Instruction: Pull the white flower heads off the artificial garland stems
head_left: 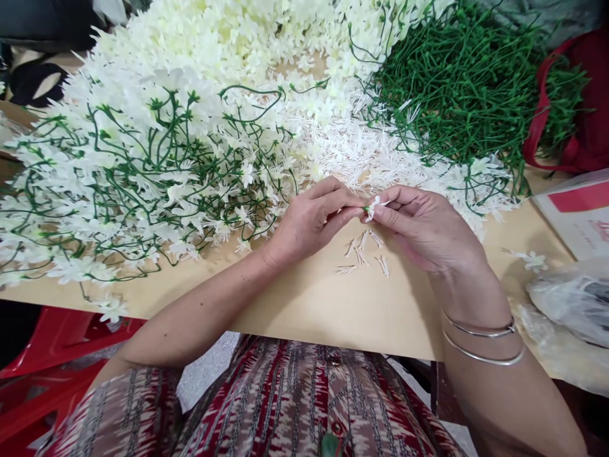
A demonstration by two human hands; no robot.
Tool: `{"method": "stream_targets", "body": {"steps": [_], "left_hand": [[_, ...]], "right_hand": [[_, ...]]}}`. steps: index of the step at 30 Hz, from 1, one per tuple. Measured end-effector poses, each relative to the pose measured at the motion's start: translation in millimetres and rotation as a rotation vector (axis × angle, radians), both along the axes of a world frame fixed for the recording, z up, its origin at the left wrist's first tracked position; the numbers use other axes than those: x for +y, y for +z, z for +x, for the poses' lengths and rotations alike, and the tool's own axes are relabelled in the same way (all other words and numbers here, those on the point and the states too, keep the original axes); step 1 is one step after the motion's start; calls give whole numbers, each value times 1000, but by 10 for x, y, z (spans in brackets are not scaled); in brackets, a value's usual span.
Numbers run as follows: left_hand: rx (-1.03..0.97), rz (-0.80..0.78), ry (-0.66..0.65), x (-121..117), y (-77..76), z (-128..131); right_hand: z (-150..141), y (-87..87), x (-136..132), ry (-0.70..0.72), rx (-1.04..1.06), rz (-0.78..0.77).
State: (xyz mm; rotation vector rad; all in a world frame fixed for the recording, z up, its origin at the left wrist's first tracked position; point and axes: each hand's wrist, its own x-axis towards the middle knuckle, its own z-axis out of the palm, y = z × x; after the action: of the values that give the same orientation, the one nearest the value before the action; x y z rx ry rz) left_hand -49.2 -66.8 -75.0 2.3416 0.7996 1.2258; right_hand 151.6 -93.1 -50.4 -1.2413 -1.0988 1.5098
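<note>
Both hands meet over the table near its front edge, fingertips almost touching. Between them is a small white artificial flower (pixel 374 207) with a bit of green at its base. My left hand (pixel 316 219) is closed in a pinch at the green end, which looks like a stem tip mostly hidden by the fingers. On the white petal side, the thumb and fingers of my right hand (pixel 423 225) pinch the flower. Just below lie several loose white stamen pieces (pixel 361 251). Behind the hands spreads a heap of thin white stamens (pixel 352 152).
White flowers on green stems (pixel 157 171) pile up at left, with loose cream-white petals (pixel 247 38) behind. Bare green stems (pixel 461 82) are heaped back right beside a red bag (pixel 585 101). A printed box (pixel 578 209) and clear plastic bag (pixel 575 304) lie at right. Red stools (pixel 61 343) stand below left.
</note>
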Motion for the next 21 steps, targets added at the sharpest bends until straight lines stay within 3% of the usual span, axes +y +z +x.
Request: {"method": "stream_targets", "body": {"steps": [6,21], "left_hand": [[9,31,10,-2,-73,13],[-5,-15,2,5,-97,35]], "right_hand": [[-6,-106,2,-16,-44,10],[2,-122,8,3,-78,6]]}}
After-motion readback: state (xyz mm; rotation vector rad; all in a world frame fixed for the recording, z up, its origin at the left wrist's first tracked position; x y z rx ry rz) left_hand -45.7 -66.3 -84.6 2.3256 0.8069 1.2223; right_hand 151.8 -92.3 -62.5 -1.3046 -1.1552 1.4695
